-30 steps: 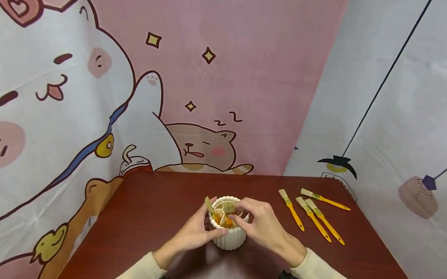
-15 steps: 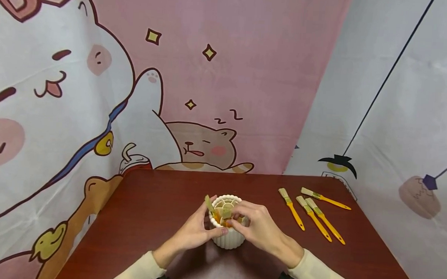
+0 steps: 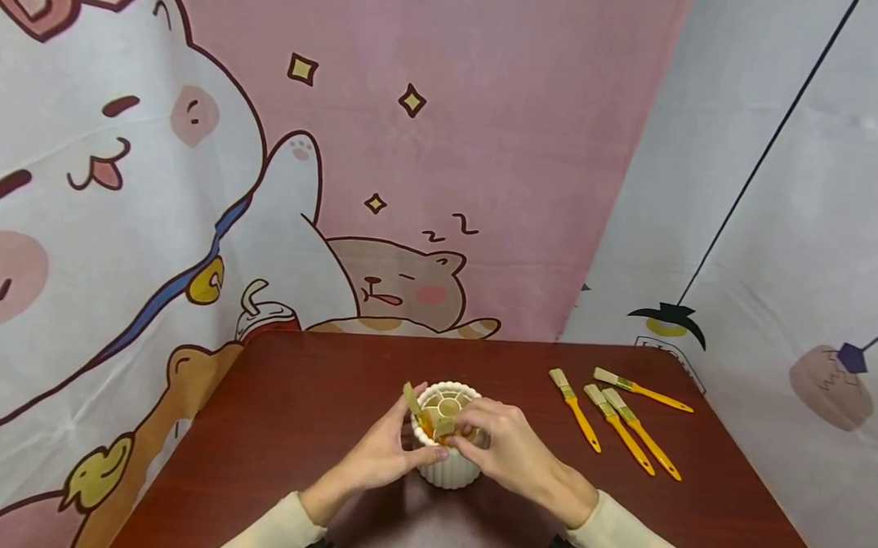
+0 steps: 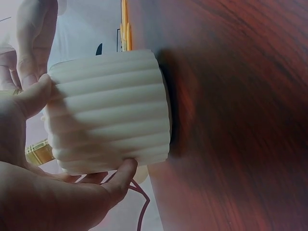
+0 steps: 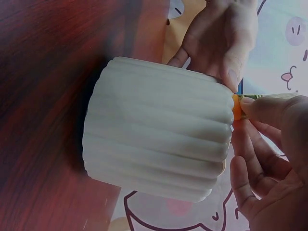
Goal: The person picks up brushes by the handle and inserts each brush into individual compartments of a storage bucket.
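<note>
A white ribbed pot (image 3: 451,473) with a divided insert stands upright on the table in front of me. My left hand (image 3: 381,453) grips it from the left, thumb near the front rim and fingers round the far side. One paintbrush (image 3: 412,401) leans inside at the left rim, bristles up. A second paintbrush (image 5: 237,107) stands bristles up at the near rim, and my right hand (image 3: 507,442) pinches it between thumb and fingers by its metal band. Its orange handle goes down into the pot, where the lower end is hidden.
Several yellow-handled paintbrushes (image 3: 627,429) lie on the right side of the dark red table (image 3: 316,399), bristles pointing away. A cartoon-printed cloth (image 3: 516,187) hangs behind the table and along its sides.
My right hand has brought the pinched paintbrush lower and toward the pot's near rim, showing more of the insert. The left hand keeps its grip, and the other brushes lie unchanged.
</note>
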Motion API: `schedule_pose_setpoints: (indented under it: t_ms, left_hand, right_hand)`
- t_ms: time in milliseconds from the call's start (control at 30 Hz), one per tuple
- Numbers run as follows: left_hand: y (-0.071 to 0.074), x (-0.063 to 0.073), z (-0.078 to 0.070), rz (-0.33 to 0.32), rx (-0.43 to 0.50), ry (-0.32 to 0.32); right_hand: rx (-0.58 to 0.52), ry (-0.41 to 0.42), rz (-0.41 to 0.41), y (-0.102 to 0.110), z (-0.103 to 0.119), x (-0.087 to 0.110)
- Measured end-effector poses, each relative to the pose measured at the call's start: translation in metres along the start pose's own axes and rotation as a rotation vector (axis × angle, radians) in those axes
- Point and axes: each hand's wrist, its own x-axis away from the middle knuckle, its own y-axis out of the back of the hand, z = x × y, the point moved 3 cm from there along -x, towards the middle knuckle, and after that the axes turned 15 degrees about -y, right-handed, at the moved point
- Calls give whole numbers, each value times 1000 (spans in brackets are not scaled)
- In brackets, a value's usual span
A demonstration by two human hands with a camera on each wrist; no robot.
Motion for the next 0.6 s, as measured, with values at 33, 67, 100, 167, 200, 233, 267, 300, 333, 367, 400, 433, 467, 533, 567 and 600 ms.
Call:
schedule_pose_setpoints:
  t_ms: [33,67,100,167,200,233,267,300,333,367,400,433,467,533,567,600]
  left_hand:
    - [0,0,0,1,-3,-1]
    - [1,0,0,3,-5,-3]
    - [1,0,1,4,-7,-5]
    - [1,0,1,2,-8,-11]
    - [1,0,1,1,-11,-14]
    - [2,-1,1,-1,-14,-10]
    - [2,-1,2,-1,-14,-13]
    - [2,-1,1,-1,-16,-15]
    - [2,-1,1,-1,-16,-21]
    - [1,-1,1,0,-19,-22]
    - [1,0,1,1,-17,-25]
    - [1,0,0,2,-15,-26]
    - [1,0,0,3,-14,-27]
    - [1,1,-1,4,-5,-29]
    - [1,1,-2,3,1,-26]
    - [1,1,-2,3,11,-27]
  right_hand:
    - [4,4,3,0,0,0]
    - [7,7,7,0,0,0]
    - [12,7,10,0,0,0]
    - [23,7,15,0,0,0]
    - [30,4,18,0,0,0]
    - [35,0,21,0,1,0]
    - [40,-4,24,0,1,0]
    - [48,-8,24,0,1,0]
    - [53,-9,25,0,1,0]
    - [59,-10,25,0,1,0]
    - [65,-10,23,1,2,1]
    - [70,-9,22,1,2,1]
    - [73,-9,22,1,2,1]
    - [76,-9,23,1,3,1]
    - [72,-11,26,1,3,1]
    - [69,-13,28,1,3,1]
